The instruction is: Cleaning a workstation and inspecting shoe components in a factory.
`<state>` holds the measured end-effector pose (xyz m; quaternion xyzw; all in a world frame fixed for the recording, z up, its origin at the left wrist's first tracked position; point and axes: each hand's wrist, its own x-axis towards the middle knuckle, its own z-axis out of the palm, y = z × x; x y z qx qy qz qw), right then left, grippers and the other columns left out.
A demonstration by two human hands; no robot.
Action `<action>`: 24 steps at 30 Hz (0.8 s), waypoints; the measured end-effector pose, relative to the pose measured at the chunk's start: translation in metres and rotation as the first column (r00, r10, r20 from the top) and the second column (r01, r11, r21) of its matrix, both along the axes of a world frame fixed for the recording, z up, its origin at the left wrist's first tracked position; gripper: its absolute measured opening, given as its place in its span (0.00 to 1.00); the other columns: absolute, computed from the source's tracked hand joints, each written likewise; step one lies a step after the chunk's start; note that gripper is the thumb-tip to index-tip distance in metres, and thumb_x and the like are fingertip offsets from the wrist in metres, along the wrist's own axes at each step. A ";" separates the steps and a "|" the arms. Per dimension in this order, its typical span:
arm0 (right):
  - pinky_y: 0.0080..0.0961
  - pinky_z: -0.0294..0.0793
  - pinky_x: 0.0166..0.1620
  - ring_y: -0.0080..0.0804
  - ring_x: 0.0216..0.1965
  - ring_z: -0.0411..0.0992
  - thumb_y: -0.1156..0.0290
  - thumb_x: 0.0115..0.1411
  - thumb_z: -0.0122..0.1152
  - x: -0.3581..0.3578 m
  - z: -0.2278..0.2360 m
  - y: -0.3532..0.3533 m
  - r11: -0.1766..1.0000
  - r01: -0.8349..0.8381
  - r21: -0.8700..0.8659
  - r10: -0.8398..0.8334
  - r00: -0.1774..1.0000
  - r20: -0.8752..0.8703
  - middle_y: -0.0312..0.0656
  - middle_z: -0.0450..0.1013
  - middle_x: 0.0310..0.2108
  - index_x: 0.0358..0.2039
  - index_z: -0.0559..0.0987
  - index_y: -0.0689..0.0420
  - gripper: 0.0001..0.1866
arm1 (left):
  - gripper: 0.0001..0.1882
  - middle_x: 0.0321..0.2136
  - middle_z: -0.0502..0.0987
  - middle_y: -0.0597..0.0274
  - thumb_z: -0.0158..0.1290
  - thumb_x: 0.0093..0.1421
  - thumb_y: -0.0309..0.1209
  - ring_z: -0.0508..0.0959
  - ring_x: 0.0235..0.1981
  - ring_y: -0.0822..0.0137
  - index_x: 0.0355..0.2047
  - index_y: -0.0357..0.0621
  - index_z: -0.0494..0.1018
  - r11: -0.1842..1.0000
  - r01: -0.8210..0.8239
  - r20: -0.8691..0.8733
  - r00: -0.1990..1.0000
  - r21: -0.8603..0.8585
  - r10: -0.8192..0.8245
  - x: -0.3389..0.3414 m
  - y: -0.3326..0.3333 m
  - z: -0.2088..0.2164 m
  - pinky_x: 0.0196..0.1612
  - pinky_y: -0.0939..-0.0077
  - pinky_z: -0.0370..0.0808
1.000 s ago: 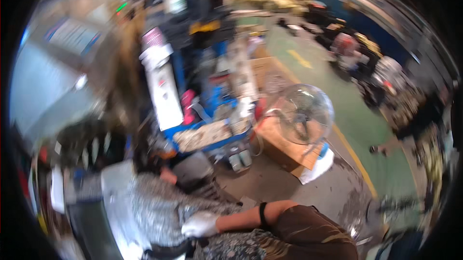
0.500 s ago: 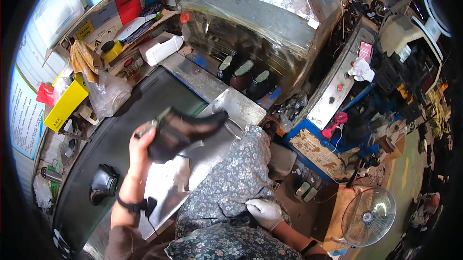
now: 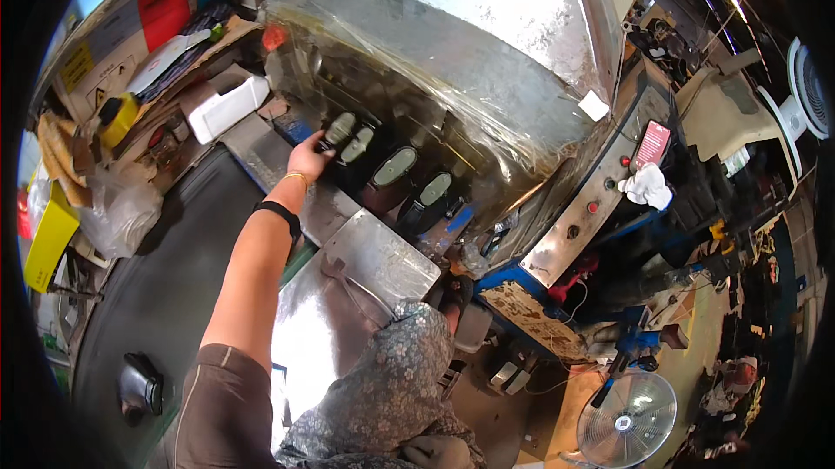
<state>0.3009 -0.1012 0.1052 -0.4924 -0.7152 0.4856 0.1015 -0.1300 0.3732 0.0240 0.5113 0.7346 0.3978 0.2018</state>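
Observation:
My left hand (image 3: pixel 309 159) reaches forward to the mouth of a metal-hooded machine. Its fingers are closed on a dark shoe (image 3: pixel 337 137) on a last with a pale green top, at the left end of a group of shoes. Beside it is another green-topped last (image 3: pixel 357 146). A dark reddish shoe (image 3: pixel 393 172) and a black shoe (image 3: pixel 430 194), also on lasts, stand farther right. At the lower edge, a greyish shape against my floral apron (image 3: pixel 391 382) may be my gloved right hand; its fingers cannot be made out.
A dark conveyor belt (image 3: pixel 165 269) runs along the left, bearing a black shoe (image 3: pixel 141 386). The machine's metal hood (image 3: pixel 435 26) hangs over the shoes, with plastic sheeting at its edge. A control panel (image 3: pixel 574 239) stands right, a fan (image 3: pixel 626 421) at lower right.
My left hand has carried the dark shoe forward from over the metal table to the machine, left of the other shoes. My view has shifted; the white-gloved right hand no longer shows plainly.

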 end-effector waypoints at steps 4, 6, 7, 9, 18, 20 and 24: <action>0.38 0.76 0.33 0.44 0.28 0.76 0.61 0.63 0.58 0.006 -0.004 0.006 0.998 0.049 0.043 -0.047 0.998 -0.041 0.43 0.79 0.31 0.33 0.84 0.52 0.11 | 0.32 0.53 0.76 0.45 0.61 0.57 0.37 0.75 0.56 0.48 0.62 0.45 0.66 0.968 -0.251 -0.106 0.963 -0.003 0.249 0.035 0.012 -0.036 0.59 0.59 0.71; 0.38 0.75 0.33 0.44 0.27 0.75 0.61 0.63 0.57 -0.003 -0.003 0.002 0.993 0.039 0.108 -0.028 0.995 -0.100 0.43 0.79 0.30 0.33 0.83 0.52 0.11 | 0.31 0.55 0.74 0.41 0.60 0.57 0.35 0.73 0.58 0.46 0.59 0.34 0.68 0.986 -0.165 0.017 0.986 0.021 0.165 0.001 -0.043 0.000 0.61 0.62 0.68; 0.39 0.75 0.33 0.44 0.27 0.75 0.60 0.63 0.57 -0.002 -0.006 0.000 0.997 -0.014 0.080 0.016 1.000 -0.024 0.43 0.79 0.30 0.32 0.83 0.52 0.12 | 0.30 0.54 0.75 0.40 0.60 0.57 0.34 0.73 0.58 0.47 0.57 0.32 0.69 0.981 -0.120 -0.072 0.989 0.150 0.132 -0.004 -0.039 -0.060 0.61 0.63 0.68; 0.40 0.74 0.33 0.45 0.26 0.75 0.58 0.63 0.56 0.002 -0.009 0.005 0.996 -0.049 0.079 0.048 0.999 0.007 0.43 0.79 0.30 0.31 0.83 0.52 0.13 | 0.21 0.46 0.80 0.48 0.59 0.59 0.30 0.79 0.49 0.56 0.52 0.36 0.74 0.980 0.094 0.010 0.995 0.178 -0.097 0.008 -0.099 -0.058 0.52 0.66 0.74; 0.41 0.75 0.34 0.47 0.28 0.75 0.58 0.61 0.56 -0.002 -0.010 -0.015 0.960 0.067 0.272 -0.073 0.997 0.012 0.44 0.78 0.28 0.31 0.82 0.51 0.12 | 0.06 0.37 0.84 0.66 0.60 0.57 0.32 0.80 0.49 0.59 0.35 0.50 0.82 0.656 0.735 -0.013 0.668 0.173 -0.744 0.207 -0.403 0.106 0.67 0.45 0.53; 0.40 0.76 0.38 0.46 0.34 0.77 0.55 0.63 0.56 0.002 -0.013 -0.021 0.990 0.003 0.141 -0.007 1.000 0.028 0.45 0.78 0.33 0.40 0.81 0.48 0.13 | 0.04 0.36 0.84 0.72 0.61 0.54 0.32 0.80 0.47 0.65 0.31 0.54 0.82 0.591 0.793 -0.397 0.595 0.149 -0.699 0.236 -0.428 0.099 0.68 0.45 0.51; 0.40 0.76 0.38 0.47 0.33 0.77 0.54 0.64 0.53 0.007 -0.031 -0.029 0.967 -0.038 0.251 0.024 0.998 0.061 0.45 0.78 0.32 0.41 0.79 0.47 0.14 | 0.05 0.36 0.84 0.71 0.61 0.54 0.34 0.80 0.47 0.67 0.32 0.55 0.83 0.500 0.858 -0.588 0.467 0.120 -0.661 0.249 -0.427 0.085 0.66 0.51 0.56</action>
